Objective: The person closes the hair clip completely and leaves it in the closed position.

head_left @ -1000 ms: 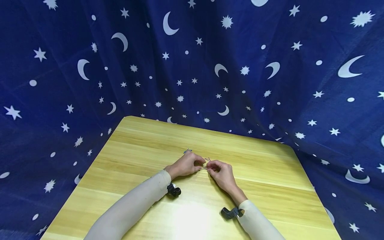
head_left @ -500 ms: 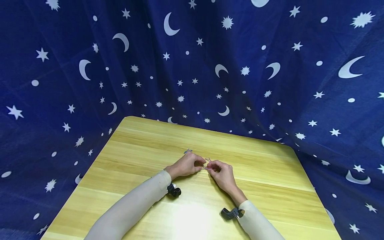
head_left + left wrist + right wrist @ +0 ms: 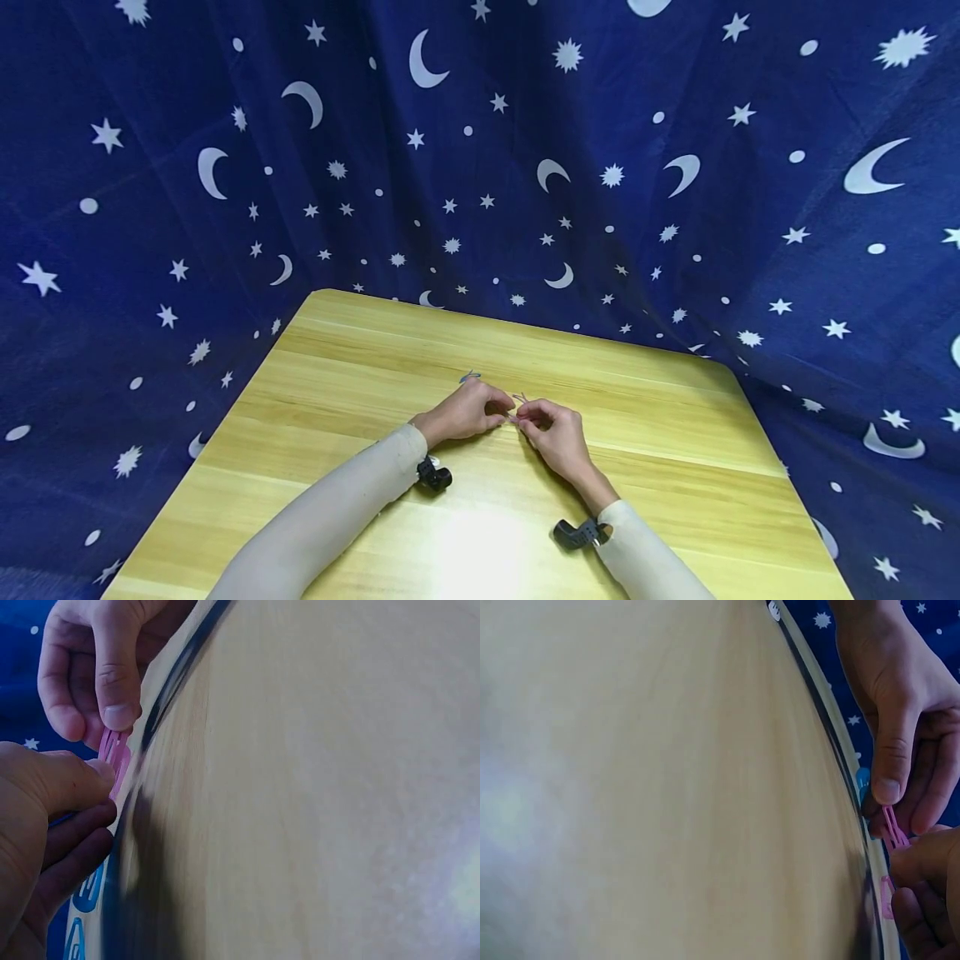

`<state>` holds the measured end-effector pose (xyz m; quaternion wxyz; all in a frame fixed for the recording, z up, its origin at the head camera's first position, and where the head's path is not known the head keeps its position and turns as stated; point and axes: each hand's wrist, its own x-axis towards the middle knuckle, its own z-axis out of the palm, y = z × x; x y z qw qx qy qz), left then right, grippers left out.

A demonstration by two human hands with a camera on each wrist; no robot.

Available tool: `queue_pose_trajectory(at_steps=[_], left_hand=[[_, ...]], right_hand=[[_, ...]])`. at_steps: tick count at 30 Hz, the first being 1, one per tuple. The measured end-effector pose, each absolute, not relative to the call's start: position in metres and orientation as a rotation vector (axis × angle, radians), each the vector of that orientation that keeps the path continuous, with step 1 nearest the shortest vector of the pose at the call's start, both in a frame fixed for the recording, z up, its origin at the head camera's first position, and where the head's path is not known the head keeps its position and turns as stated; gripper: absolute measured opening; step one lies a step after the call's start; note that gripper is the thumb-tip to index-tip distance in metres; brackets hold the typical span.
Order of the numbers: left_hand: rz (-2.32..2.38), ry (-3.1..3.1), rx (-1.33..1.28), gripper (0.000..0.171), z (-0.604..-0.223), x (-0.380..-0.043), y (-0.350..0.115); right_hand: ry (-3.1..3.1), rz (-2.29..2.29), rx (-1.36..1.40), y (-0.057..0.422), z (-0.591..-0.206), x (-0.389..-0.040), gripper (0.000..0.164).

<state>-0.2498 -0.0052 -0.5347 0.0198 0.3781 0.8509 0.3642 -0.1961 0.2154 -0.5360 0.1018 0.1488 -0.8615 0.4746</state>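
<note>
Between my two hands is a pink snap hair clip, held just over the table. My left hand pinches one end of it between thumb and fingertips. The thumb and fingers of my right hand pinch the other end, so only the clip's middle shows. In the right wrist view the same clip looks slim, with an open slot along it. A second pink hair clip lies on the table beyond my right fingers. Blue hair clips lie past my left hand, partly hidden by it.
The wooden table reaches back to a dark blue curtain printed with moons and stars. A black wrist camera sits on the left wrist, and another camera on the right.
Both hands stay in nearly the same place. The strip of clip showing between the fingertips shifts very slightly.
</note>
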Motion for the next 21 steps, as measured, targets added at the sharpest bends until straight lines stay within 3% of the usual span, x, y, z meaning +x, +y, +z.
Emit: queue_pose_trajectory(at_steps=[21], left_hand=[[1.308,2.636,1.143,0.022,-0.524,-0.239,-0.014]], right_hand=[[-2.489,1.339,0.491,0.212,-0.520,-0.189,0.019]])
